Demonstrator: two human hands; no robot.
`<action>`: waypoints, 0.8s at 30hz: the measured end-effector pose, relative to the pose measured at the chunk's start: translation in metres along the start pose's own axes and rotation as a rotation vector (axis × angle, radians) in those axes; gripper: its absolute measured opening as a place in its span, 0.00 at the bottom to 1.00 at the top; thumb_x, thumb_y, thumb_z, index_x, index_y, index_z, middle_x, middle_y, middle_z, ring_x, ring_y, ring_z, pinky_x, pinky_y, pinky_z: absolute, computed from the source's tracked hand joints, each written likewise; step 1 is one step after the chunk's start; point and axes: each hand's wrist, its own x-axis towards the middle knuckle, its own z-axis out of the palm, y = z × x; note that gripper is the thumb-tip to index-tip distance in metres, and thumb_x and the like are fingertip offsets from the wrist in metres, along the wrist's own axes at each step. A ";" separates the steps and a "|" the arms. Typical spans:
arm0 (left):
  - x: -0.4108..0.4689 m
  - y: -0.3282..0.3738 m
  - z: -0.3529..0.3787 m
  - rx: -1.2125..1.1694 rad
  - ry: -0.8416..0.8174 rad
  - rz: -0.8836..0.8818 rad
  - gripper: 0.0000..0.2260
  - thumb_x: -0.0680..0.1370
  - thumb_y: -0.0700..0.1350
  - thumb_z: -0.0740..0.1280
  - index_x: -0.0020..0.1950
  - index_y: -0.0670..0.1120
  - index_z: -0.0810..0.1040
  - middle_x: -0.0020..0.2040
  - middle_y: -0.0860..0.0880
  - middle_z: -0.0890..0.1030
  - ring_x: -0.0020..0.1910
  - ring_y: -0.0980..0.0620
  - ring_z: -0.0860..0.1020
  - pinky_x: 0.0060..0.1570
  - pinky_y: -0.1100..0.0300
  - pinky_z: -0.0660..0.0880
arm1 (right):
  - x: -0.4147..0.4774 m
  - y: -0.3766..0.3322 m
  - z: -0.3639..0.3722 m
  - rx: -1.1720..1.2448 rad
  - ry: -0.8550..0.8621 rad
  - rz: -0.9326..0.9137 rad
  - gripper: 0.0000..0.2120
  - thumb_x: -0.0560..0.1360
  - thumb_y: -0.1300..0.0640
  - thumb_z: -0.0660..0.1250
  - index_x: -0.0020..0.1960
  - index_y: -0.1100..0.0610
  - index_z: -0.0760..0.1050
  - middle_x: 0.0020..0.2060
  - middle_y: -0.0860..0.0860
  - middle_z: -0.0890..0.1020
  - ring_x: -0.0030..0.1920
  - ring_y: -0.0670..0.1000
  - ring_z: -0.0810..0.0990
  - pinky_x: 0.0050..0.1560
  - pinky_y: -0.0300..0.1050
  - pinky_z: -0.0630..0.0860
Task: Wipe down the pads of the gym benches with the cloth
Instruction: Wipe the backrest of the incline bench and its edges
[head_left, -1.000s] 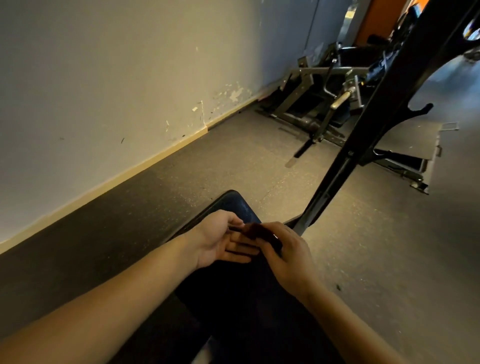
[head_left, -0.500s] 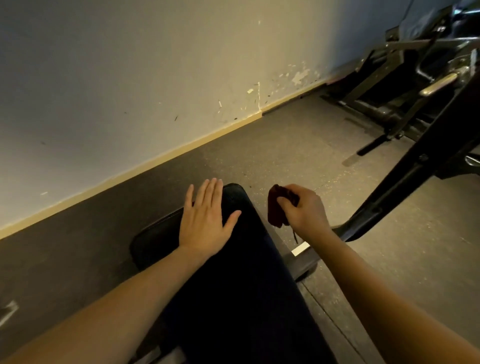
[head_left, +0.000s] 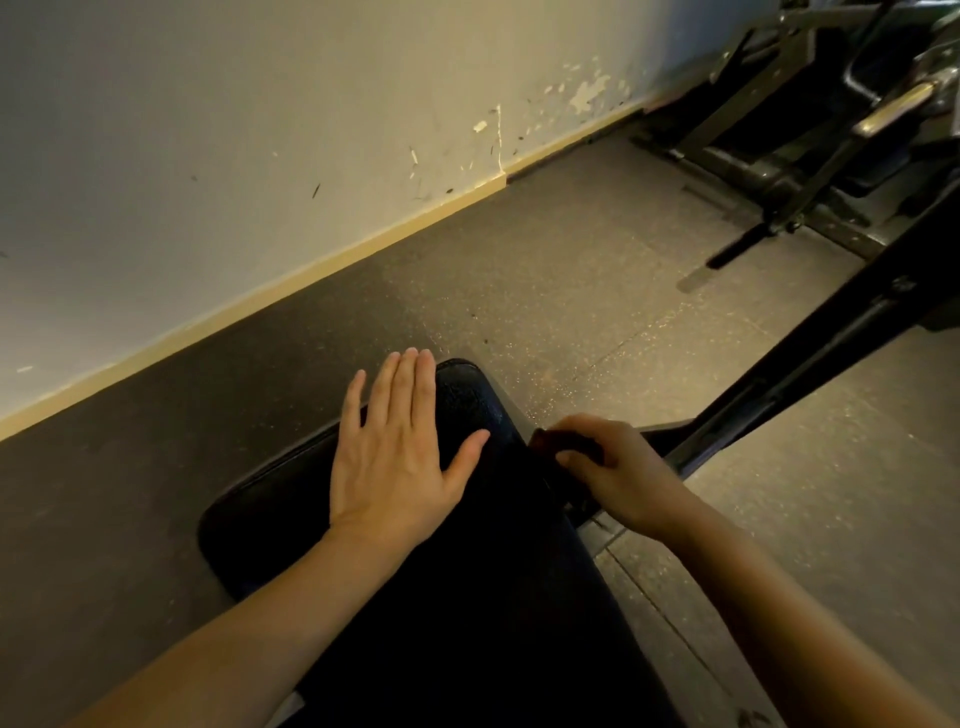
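The left hand (head_left: 395, 457) lies flat on the near end of the dark bench pad (head_left: 467, 597), its grip wide, fingers straight and close together, thumb out to the side, holding nothing. The right hand (head_left: 631, 475) sits at the pad's right edge with its grip closed round the dark red cloth (head_left: 561, 441), which shows only as a small bunched wad under the curled fingers, touching or just off the pad's side; I cannot tell which. The step in hand looks like the start of a wiping pass along that edge. To do it well, the cloth wants more of its face on the vinyl than a tight wad gives, so loosening the fingers a little and pressing with the palm would help. Long overlapping strokes from the rounded end toward the body should cover top and side alike, and the flat hand can steady the pad, then lift clear. Mind the black frame bar (head_left: 810, 374) just beside the knuckles.
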 end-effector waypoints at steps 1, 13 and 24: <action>0.000 0.000 0.001 0.006 0.004 0.003 0.41 0.82 0.70 0.47 0.82 0.40 0.54 0.81 0.40 0.62 0.81 0.44 0.60 0.79 0.41 0.55 | 0.004 -0.005 -0.001 0.007 0.006 -0.005 0.12 0.82 0.64 0.65 0.61 0.54 0.81 0.52 0.47 0.84 0.55 0.47 0.82 0.62 0.54 0.78; 0.002 0.001 0.000 0.029 0.026 -0.013 0.41 0.81 0.70 0.48 0.82 0.41 0.54 0.80 0.42 0.63 0.81 0.44 0.60 0.78 0.40 0.57 | 0.019 0.009 0.012 0.203 0.042 0.042 0.10 0.81 0.64 0.66 0.58 0.53 0.81 0.49 0.51 0.84 0.51 0.49 0.83 0.56 0.50 0.80; -0.033 0.044 -0.001 0.081 0.171 -0.276 0.30 0.85 0.58 0.54 0.82 0.43 0.57 0.83 0.44 0.58 0.83 0.46 0.54 0.81 0.42 0.49 | 0.119 -0.012 0.013 0.286 0.099 -0.255 0.10 0.81 0.60 0.67 0.61 0.57 0.80 0.50 0.47 0.83 0.52 0.46 0.80 0.53 0.38 0.77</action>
